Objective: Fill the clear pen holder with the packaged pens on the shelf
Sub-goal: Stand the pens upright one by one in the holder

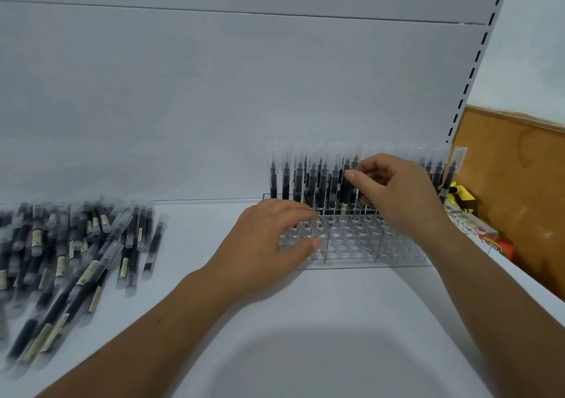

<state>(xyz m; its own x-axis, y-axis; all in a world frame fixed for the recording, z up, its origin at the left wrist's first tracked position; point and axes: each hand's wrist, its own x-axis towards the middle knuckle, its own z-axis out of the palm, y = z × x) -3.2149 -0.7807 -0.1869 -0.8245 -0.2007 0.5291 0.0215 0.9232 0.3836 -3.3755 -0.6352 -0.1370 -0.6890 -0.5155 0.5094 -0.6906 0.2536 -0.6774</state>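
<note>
The clear pen holder (351, 252) stands on the white shelf, right of centre, with several packaged black pens (308, 180) upright in its back rows and bare holes in the front rows. My left hand (269, 244) rests on the holder's front left corner, thumb against its front face. My right hand (394, 193) is over the back rows and pinches an upright pen (347, 183) between thumb and fingers. A loose pile of packaged pens (70, 254) lies on the shelf at the far left.
The white shelf (305, 321) runs to a grey back panel. At the right stands a slotted upright (477, 67), past it a brown board (513, 189), a yellow and black item (458, 191) and an orange package (504, 248).
</note>
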